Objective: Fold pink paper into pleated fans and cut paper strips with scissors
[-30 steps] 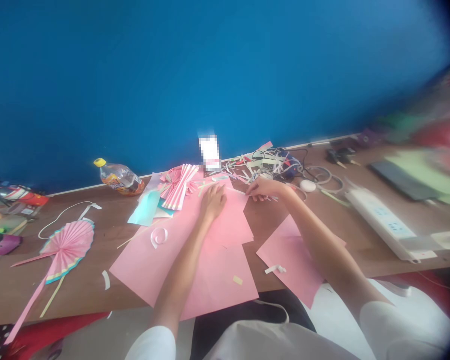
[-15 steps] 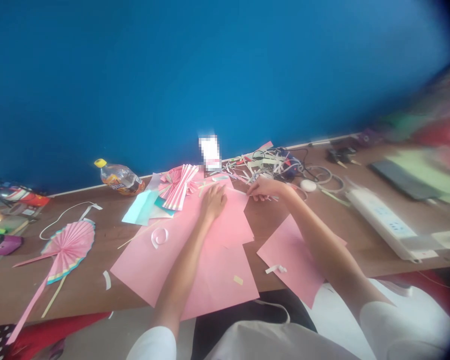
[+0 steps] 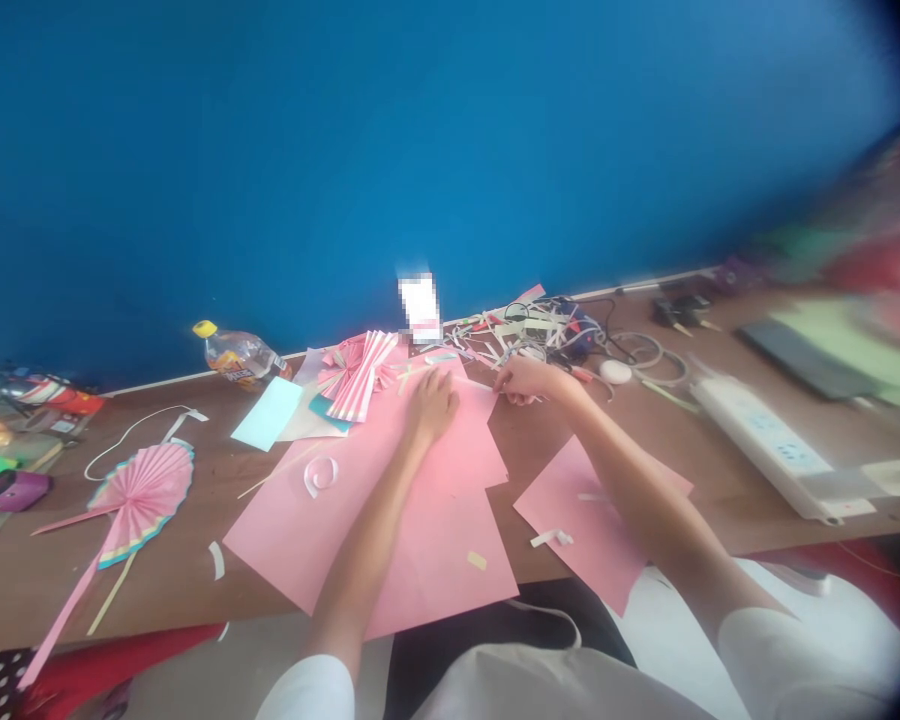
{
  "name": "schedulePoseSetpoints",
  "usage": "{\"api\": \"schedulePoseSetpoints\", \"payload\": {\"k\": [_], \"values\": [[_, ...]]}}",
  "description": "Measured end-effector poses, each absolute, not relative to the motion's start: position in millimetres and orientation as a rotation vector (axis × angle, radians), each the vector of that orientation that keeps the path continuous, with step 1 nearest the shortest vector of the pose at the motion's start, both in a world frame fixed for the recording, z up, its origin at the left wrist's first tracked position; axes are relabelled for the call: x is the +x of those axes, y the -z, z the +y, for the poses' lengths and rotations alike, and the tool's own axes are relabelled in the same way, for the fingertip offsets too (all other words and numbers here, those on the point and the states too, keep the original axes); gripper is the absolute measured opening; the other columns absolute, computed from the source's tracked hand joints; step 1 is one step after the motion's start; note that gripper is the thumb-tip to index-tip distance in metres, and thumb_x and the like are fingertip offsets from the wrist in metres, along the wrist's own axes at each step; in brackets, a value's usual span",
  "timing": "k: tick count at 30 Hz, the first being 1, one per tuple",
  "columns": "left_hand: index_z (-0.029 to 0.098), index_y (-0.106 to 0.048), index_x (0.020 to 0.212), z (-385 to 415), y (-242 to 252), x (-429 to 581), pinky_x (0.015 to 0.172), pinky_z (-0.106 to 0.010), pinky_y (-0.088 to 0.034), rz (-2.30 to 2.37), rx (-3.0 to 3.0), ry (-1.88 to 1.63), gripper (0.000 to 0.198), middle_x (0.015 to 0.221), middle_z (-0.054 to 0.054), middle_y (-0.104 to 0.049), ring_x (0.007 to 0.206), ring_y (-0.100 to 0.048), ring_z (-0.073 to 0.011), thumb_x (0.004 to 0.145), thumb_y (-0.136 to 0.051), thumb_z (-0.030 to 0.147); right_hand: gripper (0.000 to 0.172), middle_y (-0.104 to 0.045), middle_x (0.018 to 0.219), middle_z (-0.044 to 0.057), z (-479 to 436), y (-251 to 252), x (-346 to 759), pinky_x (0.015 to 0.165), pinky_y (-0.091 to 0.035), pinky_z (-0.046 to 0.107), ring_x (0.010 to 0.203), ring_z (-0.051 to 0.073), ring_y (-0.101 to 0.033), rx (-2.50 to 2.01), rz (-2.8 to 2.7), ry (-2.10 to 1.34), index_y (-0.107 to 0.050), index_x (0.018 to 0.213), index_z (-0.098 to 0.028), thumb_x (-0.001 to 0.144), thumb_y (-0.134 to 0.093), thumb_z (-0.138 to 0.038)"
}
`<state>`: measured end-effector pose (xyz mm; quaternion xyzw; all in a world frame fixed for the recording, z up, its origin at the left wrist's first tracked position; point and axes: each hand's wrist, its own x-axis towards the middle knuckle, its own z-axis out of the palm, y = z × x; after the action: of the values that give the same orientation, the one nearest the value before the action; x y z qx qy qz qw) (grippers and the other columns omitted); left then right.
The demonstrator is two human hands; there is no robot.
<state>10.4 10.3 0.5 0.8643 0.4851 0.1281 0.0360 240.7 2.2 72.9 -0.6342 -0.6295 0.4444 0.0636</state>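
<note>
My left hand [image 3: 433, 405] lies on a large pink sheet of paper [image 3: 439, 555], its fingers stretched forward and pressing on the upper part. To its right, my right hand [image 3: 526, 380] is closed in a pinch at the upper right corner of the pink paper, where a pale edge runs between the hands. The fingertips partly hide what is pinched. Left of my left hand sits a pleated pink paper fan [image 3: 364, 378], and below that a curled pale strip [image 3: 321, 478] rests on the sheet. A light blue paper [image 3: 268, 414] lies beside the pleated fan.
A finished-looking pink fan [image 3: 139, 490] lies at the left, and a plastic bottle [image 3: 241, 358] leans near the blue wall. Paper scraps [image 3: 529, 322] and cables pile up at the back. A smaller pink sheet [image 3: 570, 505] lies under my right forearm. A power strip [image 3: 765, 440] stands at the right.
The light blue paper sits farther left and lies more apart from the pleated fan. My left hand has shifted slightly right; my right hand stays at the paper's corner.
</note>
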Motion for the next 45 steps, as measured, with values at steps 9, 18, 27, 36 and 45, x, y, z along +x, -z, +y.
{"api": "schedulePoseSetpoints", "payload": {"k": [9,18,27,36,45], "values": [[0.029,-0.039,0.148,4,-4,15,0.114,-0.052,-0.029,1.527,2.593,-0.355,0.053,0.156,-0.009,-0.034,0.146,-0.024,-0.0330,0.098,-0.033,0.044,0.016,-0.067,0.055,0.004,1,-73,242,0.047,-0.049,0.019,0.050,0.013,-0.061,-1.866,-1.860,-1.379,-0.071,0.076,-0.012,0.069,-0.057,-0.005],[0.028,-0.038,0.149,5,-4,14,0.117,-0.048,-0.025,1.520,2.605,-0.331,0.052,0.157,-0.009,-0.033,0.148,-0.021,-0.0305,0.098,-0.034,0.041,0.014,-0.066,0.056,0.003,3,-71,242,0.050,-0.050,0.021,0.051,0.013,-0.062,-1.883,-1.852,-1.393,-0.069,0.075,-0.013,0.070,-0.057,-0.007],[0.020,-0.043,0.143,4,-12,12,0.112,-0.048,-0.032,1.499,2.567,-0.397,0.049,0.146,-0.015,-0.043,0.140,-0.032,-0.0330,0.099,-0.034,0.040,0.028,-0.069,0.068,-0.001,-9,-109,249,0.055,-0.043,0.021,0.056,0.013,-0.061,-1.597,-2.165,-1.138,-0.060,0.102,-0.021,0.077,-0.052,-0.013],[0.020,-0.045,0.141,22,-40,29,0.116,-0.038,-0.029,1.151,2.701,-0.314,0.046,0.148,-0.008,-0.046,0.139,-0.038,-0.0214,0.097,-0.031,0.022,0.041,-0.070,0.086,0.004,-11,-111,247,0.059,-0.034,0.022,0.070,0.016,-0.059,-1.647,-2.413,-0.732,-0.059,0.117,-0.021,0.077,-0.053,-0.013],[0.019,-0.068,0.110,32,-56,38,0.088,-0.034,-0.048,0.872,2.243,-0.439,0.030,0.111,-0.007,-0.070,0.099,-0.063,-0.0226,0.094,-0.048,0.034,0.030,-0.070,0.086,0.005,-19,-124,250,0.061,-0.033,0.024,0.072,0.017,-0.059,-1.566,-2.489,-0.605,-0.063,0.115,-0.023,0.088,-0.050,-0.027]]}}
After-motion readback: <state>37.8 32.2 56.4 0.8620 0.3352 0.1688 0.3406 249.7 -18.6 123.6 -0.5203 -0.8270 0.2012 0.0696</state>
